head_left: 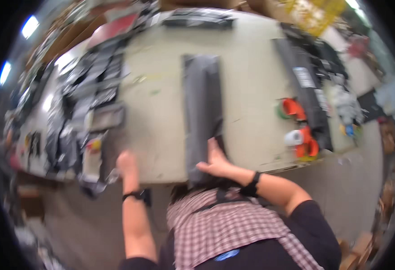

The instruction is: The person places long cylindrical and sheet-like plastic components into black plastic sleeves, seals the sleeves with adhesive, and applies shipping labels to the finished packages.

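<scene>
A long dark grey plastic mailer bag (202, 96) lies lengthwise down the middle of the table, its near end at the table's front edge. My right hand (216, 163) rests on the near part of this bag, thumb and fingers stretched out. Off to the left, my left hand (127, 164) is over the front edge of the table, beside the pile of dark packages (94, 74). Motion smears its fingers, and whether it holds anything cannot be made out. A greyish flat packet (106, 118) lies on that pile, just beyond the left hand.
Orange tape dispensers (305, 143) and a white roll (293, 137) sit on the right of the table (251, 90). Behind them lie long dark packages (303, 76) with white labels. Another dark package (198, 20) is at the far edge. A yellow bag (317, 15) stands far right.
</scene>
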Demonstrator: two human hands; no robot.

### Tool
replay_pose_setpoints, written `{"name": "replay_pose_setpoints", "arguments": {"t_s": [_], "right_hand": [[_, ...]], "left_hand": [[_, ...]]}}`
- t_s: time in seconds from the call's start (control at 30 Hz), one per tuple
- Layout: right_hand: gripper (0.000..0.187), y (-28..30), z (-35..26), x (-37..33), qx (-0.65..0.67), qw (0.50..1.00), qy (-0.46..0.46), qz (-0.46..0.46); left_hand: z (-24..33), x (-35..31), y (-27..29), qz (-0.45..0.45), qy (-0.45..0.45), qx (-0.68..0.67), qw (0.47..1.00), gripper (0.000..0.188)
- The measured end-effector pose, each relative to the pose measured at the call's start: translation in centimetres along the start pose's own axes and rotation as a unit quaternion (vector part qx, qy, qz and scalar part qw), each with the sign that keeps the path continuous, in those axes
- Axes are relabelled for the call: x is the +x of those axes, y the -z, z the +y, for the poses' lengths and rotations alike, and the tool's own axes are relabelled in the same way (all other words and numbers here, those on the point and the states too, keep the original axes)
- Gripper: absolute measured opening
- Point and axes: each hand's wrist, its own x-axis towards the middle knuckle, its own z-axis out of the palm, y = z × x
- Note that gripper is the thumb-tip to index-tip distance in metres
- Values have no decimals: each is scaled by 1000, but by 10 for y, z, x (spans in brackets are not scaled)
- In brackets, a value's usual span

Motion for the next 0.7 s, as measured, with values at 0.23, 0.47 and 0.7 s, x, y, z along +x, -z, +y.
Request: {"name": "replay_pose_setpoints", "arguments": {"t_s": [0.23, 0.47, 0.7], "right_hand": [[71, 35, -73, -7, 352, 930, 101, 2], [36, 28, -72, -2, 603, 795, -42, 50], [18, 83, -75, -26, 311, 920, 115, 211]], "left_hand": [[76, -8, 138, 68, -92, -358, 927, 20], [185, -47, 189, -27, -221, -531, 818, 32], [175, -51, 191, -284, 55, -792, 538, 10]]}}
